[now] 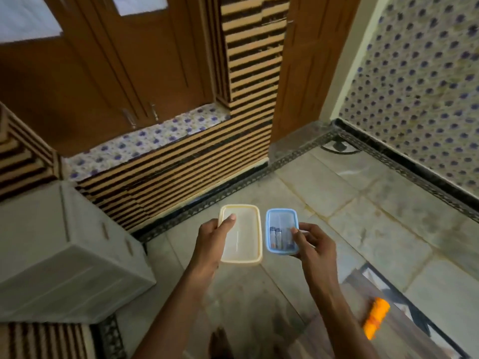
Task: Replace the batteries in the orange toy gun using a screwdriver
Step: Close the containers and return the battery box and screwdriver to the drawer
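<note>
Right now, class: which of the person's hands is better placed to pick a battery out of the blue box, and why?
The right hand. Its fingertips already sit at the rim of the open blue box, close beside the batteries. The left hand is occupied holding the cream lid, off to the box's left.

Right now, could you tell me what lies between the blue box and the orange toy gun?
In the head view, the right hand and forearm holding the blue box, then bare floor tiles before the orange toy gun.

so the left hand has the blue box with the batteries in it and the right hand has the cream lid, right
Not quite: the hands are swapped. In the head view the left hand holds the cream lid, and the right hand holds the blue box with the batteries in it.
</note>
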{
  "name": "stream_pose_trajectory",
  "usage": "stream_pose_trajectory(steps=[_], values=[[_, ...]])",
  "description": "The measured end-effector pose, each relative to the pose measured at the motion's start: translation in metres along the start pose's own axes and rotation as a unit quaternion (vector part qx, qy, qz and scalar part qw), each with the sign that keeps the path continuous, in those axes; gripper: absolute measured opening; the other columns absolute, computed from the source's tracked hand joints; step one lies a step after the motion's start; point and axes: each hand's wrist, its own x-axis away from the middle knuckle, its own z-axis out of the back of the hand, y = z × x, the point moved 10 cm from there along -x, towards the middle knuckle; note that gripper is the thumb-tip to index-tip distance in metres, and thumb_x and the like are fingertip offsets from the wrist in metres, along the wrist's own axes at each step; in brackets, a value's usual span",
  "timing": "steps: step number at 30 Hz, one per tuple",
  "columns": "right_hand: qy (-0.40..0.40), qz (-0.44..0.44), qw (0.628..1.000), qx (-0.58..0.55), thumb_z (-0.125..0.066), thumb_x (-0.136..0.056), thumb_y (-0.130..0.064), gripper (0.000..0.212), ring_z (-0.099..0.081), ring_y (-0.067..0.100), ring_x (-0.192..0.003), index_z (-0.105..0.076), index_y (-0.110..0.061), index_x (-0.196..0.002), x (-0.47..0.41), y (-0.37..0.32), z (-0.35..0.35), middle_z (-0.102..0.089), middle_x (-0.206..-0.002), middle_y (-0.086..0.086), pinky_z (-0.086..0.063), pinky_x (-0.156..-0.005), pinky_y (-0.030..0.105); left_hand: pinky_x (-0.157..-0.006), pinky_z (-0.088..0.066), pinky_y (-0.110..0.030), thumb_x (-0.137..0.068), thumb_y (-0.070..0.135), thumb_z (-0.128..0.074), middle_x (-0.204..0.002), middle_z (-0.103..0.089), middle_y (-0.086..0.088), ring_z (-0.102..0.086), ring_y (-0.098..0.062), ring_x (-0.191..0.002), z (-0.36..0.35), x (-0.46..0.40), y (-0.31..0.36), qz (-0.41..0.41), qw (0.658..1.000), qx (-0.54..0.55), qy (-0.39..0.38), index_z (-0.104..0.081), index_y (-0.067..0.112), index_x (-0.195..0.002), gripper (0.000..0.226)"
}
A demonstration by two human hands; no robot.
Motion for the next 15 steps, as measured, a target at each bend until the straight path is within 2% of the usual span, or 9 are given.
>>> stream_pose_trajectory(steps=[4, 7, 9, 15], values=[[-0.046, -0.001, 0.999, 0.002, -0.061, -0.098, -0.035, 0.022, -0.076, 0.022, -0.091, -0.073, -0.019, -0.107, -0.041, -0.022, -0.099, -0.078, -0.099, 0.003, -0.064, -0.078, 0.053, -0.070, -0.054, -0.032, -0.099, 0.043, -0.063, -0.110, -0.069, -0.006, -0.066, -0.022, -0.097, 0.075, -0.047, 0.032, -0.008, 0.999, 0.013, 0.048, -0.068, 0.019, -0.116, 0.030], [-0.090, 0.013, 0.996, 0.002, -0.061, -0.092, -0.042, 0.031, -0.076, 0.023, -0.092, -0.073, -0.019, -0.109, -0.071, -0.037, -0.165, -0.077, -0.100, 0.005, -0.064, -0.077, 0.054, -0.067, -0.054, -0.031, -0.100, 0.042, -0.061, -0.101, -0.070, -0.004, -0.067, -0.020, -0.091, 0.128, -0.070, 0.053, -0.013, 0.996, 0.037, 0.085, -0.069, 0.026, -0.099, 0.017], [-0.128, 0.029, 0.991, 0.001, -0.063, -0.091, -0.043, 0.033, -0.076, 0.024, -0.093, -0.072, -0.018, -0.110, -0.090, -0.048, -0.212, -0.077, -0.101, 0.006, -0.064, -0.077, 0.054, -0.068, -0.055, -0.030, -0.100, 0.041, -0.061, -0.095, -0.070, -0.003, -0.067, -0.020, -0.086, 0.166, -0.084, 0.062, -0.009, 0.991, 0.054, 0.123, -0.067, 0.024, -0.093, 0.019], [-0.230, 0.060, 0.971, -0.006, -0.065, -0.091, -0.036, 0.023, -0.076, 0.024, -0.093, -0.071, -0.018, -0.103, -0.136, -0.066, -0.345, -0.077, -0.097, 0.008, -0.063, -0.078, 0.056, -0.068, -0.056, -0.032, -0.098, 0.043, -0.065, -0.092, -0.073, -0.006, -0.070, -0.022, -0.084, 0.270, -0.132, 0.065, 0.014, 0.959, 0.105, 0.263, -0.071, 0.020, -0.096, 0.024]])
